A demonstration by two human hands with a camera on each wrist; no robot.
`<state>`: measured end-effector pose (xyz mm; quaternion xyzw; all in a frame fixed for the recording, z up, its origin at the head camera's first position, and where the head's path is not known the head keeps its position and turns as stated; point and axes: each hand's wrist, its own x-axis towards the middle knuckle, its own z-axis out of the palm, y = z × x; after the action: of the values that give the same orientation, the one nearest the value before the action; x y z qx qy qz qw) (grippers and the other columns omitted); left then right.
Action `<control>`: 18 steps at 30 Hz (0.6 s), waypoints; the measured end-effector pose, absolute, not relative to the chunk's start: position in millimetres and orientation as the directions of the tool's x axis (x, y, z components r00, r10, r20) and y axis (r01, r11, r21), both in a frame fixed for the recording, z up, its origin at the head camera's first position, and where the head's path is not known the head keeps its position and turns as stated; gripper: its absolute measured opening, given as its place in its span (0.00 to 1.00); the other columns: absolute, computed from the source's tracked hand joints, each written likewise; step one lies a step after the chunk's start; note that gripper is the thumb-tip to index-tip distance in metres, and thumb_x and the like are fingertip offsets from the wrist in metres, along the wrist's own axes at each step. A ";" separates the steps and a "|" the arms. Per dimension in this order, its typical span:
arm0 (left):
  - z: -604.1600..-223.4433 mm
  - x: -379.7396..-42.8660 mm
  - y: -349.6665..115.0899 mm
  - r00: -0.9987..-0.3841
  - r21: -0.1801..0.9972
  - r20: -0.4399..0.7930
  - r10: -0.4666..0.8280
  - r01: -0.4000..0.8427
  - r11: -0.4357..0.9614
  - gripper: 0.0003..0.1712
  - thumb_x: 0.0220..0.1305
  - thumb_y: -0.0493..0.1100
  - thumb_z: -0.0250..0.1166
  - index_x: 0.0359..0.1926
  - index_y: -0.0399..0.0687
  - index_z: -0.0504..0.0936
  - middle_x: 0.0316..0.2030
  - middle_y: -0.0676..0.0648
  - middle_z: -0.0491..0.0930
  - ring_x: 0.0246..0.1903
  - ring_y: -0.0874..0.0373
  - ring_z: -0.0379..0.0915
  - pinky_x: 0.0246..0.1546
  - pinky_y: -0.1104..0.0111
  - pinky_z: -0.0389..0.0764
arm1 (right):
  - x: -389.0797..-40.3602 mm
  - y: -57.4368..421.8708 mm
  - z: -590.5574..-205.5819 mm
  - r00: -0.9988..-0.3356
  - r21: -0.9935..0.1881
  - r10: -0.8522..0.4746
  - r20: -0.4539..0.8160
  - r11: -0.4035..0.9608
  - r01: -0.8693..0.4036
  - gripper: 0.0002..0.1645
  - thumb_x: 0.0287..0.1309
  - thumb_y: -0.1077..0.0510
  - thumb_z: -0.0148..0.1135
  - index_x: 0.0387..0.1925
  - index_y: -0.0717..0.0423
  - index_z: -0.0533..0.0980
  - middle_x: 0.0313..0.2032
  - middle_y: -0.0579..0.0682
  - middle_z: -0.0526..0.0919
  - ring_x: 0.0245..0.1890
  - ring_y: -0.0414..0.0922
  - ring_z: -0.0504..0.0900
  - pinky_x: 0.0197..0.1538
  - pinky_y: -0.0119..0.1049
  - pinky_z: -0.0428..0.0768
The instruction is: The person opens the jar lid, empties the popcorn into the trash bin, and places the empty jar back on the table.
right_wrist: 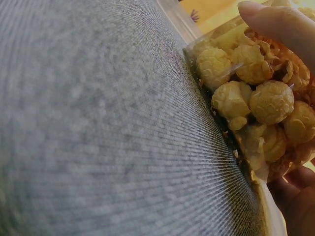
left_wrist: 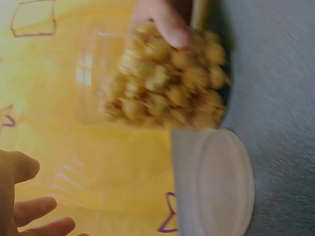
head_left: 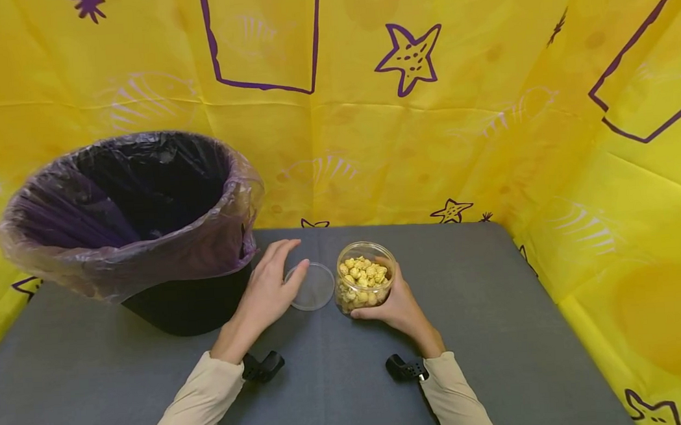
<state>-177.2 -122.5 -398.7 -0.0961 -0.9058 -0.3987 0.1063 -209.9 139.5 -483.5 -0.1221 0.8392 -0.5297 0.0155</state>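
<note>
A clear round jar (head_left: 342,297) without its lid on holds yellow popcorn (head_left: 365,273). My right hand (head_left: 401,305) grips it from the right side, with the thumb across its near face. In the right wrist view the thumb (right_wrist: 275,22) presses the jar's wall and popcorn (right_wrist: 272,102) shows through. Left of the jar a clear round lid (head_left: 314,287) lies flat on the table. My left hand (head_left: 271,285) hovers by the lid's left edge, fingers apart and loosely bent, holding nothing. In the left wrist view its fingers (left_wrist: 37,209) stand away from the lid (left_wrist: 224,184).
A black bin (head_left: 191,306) with a translucent purple liner (head_left: 139,267) stands at the left, close beside my left hand. The grey table (head_left: 500,333) meets a yellow patterned cloth (head_left: 361,159) at the back and right.
</note>
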 end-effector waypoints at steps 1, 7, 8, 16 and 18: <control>-395.4 -175.8 -122.0 -0.956 0.702 0.279 0.092 0.268 0.660 0.29 0.72 0.51 0.59 0.69 0.45 0.69 0.69 0.41 0.67 0.68 0.43 0.65 0.66 0.45 0.68 | -209.8 139.6 -483.3 -0.969 -0.893 -0.223 0.105 0.408 -0.190 0.71 0.26 0.50 0.89 0.71 0.44 0.54 0.69 0.54 0.64 0.69 0.53 0.66 0.70 0.55 0.64; -375.6 -167.3 -119.7 -0.930 0.687 0.351 0.103 0.331 0.647 0.29 0.71 0.49 0.60 0.70 0.46 0.69 0.70 0.42 0.67 0.69 0.45 0.64 0.66 0.45 0.68 | -209.4 139.6 -482.4 -0.970 -0.895 -0.221 0.105 0.403 -0.189 0.71 0.26 0.50 0.89 0.71 0.44 0.55 0.69 0.54 0.64 0.69 0.53 0.66 0.71 0.54 0.63; -371.8 -165.6 -119.4 -0.924 0.682 0.368 0.105 0.345 0.644 0.29 0.71 0.49 0.60 0.69 0.46 0.69 0.69 0.42 0.67 0.69 0.45 0.65 0.66 0.46 0.68 | -209.3 139.5 -482.4 -0.970 -0.895 -0.220 0.105 0.404 -0.188 0.71 0.25 0.50 0.89 0.71 0.44 0.55 0.69 0.54 0.64 0.69 0.53 0.66 0.71 0.54 0.63; -338.4 -147.2 -117.3 -0.871 0.631 0.479 0.109 0.428 0.647 0.29 0.69 0.47 0.62 0.69 0.47 0.71 0.68 0.44 0.70 0.68 0.48 0.66 0.66 0.48 0.68 | -209.0 138.8 -481.9 -0.973 -0.897 -0.215 0.088 0.407 -0.171 0.71 0.25 0.51 0.89 0.71 0.45 0.55 0.69 0.55 0.63 0.70 0.53 0.65 0.72 0.54 0.62; -330.7 -142.3 -117.2 -0.858 0.612 0.503 0.107 0.441 0.656 0.29 0.69 0.46 0.63 0.68 0.47 0.72 0.67 0.45 0.71 0.68 0.48 0.66 0.66 0.48 0.68 | -209.1 139.1 -481.9 -0.973 -0.898 -0.215 0.086 0.406 -0.169 0.71 0.26 0.52 0.88 0.71 0.44 0.55 0.69 0.55 0.63 0.70 0.53 0.65 0.72 0.54 0.61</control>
<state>-142.3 -117.2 -330.7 -0.1551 -0.8836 -0.3847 0.2172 -209.1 139.1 -481.9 -0.1146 0.8382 -0.5328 0.0214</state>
